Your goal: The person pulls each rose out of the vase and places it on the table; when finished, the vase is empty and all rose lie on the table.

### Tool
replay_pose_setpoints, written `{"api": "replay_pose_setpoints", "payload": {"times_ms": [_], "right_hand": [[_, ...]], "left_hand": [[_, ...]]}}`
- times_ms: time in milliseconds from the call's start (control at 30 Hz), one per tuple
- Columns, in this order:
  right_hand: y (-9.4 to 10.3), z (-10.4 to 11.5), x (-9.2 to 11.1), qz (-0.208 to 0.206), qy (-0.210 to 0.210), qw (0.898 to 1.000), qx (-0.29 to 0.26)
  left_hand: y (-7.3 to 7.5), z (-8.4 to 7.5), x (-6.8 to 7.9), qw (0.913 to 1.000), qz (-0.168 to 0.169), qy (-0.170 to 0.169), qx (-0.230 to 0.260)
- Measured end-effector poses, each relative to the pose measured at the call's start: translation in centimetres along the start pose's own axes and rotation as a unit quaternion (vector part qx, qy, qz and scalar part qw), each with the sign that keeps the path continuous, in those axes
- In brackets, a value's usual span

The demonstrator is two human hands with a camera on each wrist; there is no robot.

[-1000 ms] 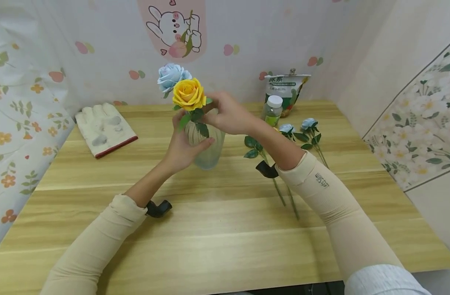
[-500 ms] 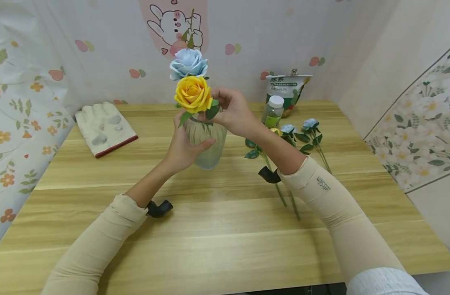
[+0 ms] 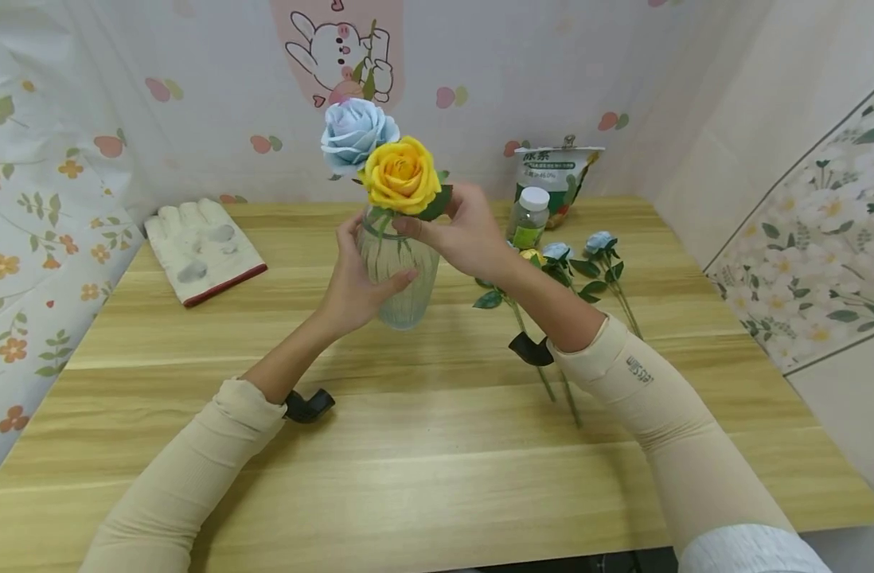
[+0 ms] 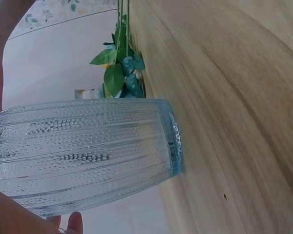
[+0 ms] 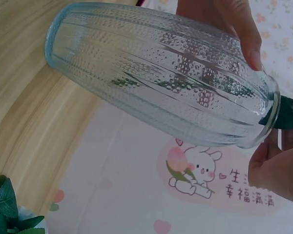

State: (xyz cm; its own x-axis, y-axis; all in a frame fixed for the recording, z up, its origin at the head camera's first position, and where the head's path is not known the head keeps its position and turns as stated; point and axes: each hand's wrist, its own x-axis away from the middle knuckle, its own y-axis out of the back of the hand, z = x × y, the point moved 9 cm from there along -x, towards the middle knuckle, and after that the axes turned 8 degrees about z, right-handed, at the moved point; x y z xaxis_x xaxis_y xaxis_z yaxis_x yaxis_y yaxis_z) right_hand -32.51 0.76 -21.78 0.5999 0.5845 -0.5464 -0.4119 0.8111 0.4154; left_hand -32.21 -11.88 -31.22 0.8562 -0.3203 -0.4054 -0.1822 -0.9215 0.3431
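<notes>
My left hand (image 3: 353,278) grips the side of a clear ribbed glass vase (image 3: 408,290), which stands upright on the table. Its thumb shows against the glass (image 5: 161,83) in the right wrist view. A yellow rose (image 3: 403,177) and a light blue rose (image 3: 354,135) rise above the vase mouth, with green stems showing inside the glass. My right hand (image 3: 473,239) pinches the yellow rose just under its bloom, right at the vase rim. Its fingertips are partly hidden by bloom and leaves. A dark green leaf (image 5: 285,113) lies at the rim beside the fingers.
Several more roses (image 3: 612,267) lie on the table at the right, partly behind my right forearm. A white-capped bottle (image 3: 530,215) and a clipped pouch (image 3: 559,179) stand behind them. A white work glove (image 3: 204,251) lies at the back left.
The yellow rose has moved right and up with my right hand. The blue rose first swung right and up, then slightly back left. My left hand keeps its grip on the vase.
</notes>
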Motion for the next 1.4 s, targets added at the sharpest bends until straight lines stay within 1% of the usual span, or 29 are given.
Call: {"api": "replay_pose_setpoints", "payload": {"times_ms": [67,133,233,333,433,533,600,633,700,767,800,867,933,1000,1067,1167,1300,1400], "right_hand": [[0.2,0.1,0.0,-0.007,0.010,1.000,-0.014],[0.4,-0.1,0.0,-0.019,0.009,0.999,-0.024],[0.8,-0.3,0.0,-0.036,0.000,0.999,-0.019],[0.8,-0.3,-0.1,-0.038,0.004,0.999,-0.015],[0.8,0.0,-0.1,-0.038,0.011,0.999,-0.014],[1.2,0.5,0.1,-0.048,0.016,0.999,-0.014],[1.6,1.0,0.1,-0.057,0.027,0.998,-0.009],[1.9,1.3,0.2,-0.067,0.032,0.997,-0.011],[2.4,1.6,0.2,-0.085,0.038,0.996,-0.016],[2.4,1.6,0.0,-0.072,0.033,0.997,-0.022],[2.3,1.5,-0.1,-0.062,0.026,0.997,-0.026],[1.9,1.0,-0.2,-0.038,0.000,0.999,-0.029],[1.5,0.5,-0.2,-0.020,-0.033,0.999,-0.017],[1.7,0.2,-0.1,-0.026,-0.056,0.998,-0.005],[1.8,0.0,0.0,-0.033,-0.070,0.997,0.006],[1.5,0.0,-0.2,-0.022,-0.063,0.998,0.013],[0.9,0.1,-0.4,-0.004,-0.040,0.999,-0.015],[0.7,0.0,-0.5,-0.002,-0.029,0.999,-0.045]], "left_hand": [[0.1,0.2,0.0,1.0000,-0.005,0.000,0.006],[0.1,0.2,0.0,0.9999,-0.008,0.002,0.010],[0.1,0.3,-0.1,0.9997,-0.012,0.004,0.018],[0.1,0.3,-0.1,0.9997,-0.013,0.004,0.020],[0.0,0.2,-0.1,0.9998,-0.014,0.004,0.011],[0.0,-0.3,-0.1,0.9998,-0.011,0.001,0.013],[-0.1,-1.1,0.0,0.9998,-0.007,0.004,0.018],[-0.1,-1.5,0.1,0.9998,-0.004,0.006,0.021],[-0.1,-1.7,0.1,0.9995,0.000,0.011,0.030],[-0.1,-1.8,0.1,0.9994,0.002,0.010,0.033],[0.0,-1.4,0.0,0.9994,0.001,0.009,0.033],[0.0,-0.7,-0.1,0.9994,-0.003,0.003,0.035],[0.1,-0.3,-0.2,0.9995,-0.006,0.003,0.029],[0.1,0.1,-0.3,0.9997,-0.008,0.010,0.021],[0.1,0.4,-0.3,0.9997,-0.008,0.015,0.016],[0.1,0.4,-0.3,0.9997,-0.009,0.018,0.014],[0.1,0.5,-0.2,0.9995,-0.004,0.021,0.021],[0.0,0.4,-0.3,0.9996,0.001,0.020,0.021]]}}
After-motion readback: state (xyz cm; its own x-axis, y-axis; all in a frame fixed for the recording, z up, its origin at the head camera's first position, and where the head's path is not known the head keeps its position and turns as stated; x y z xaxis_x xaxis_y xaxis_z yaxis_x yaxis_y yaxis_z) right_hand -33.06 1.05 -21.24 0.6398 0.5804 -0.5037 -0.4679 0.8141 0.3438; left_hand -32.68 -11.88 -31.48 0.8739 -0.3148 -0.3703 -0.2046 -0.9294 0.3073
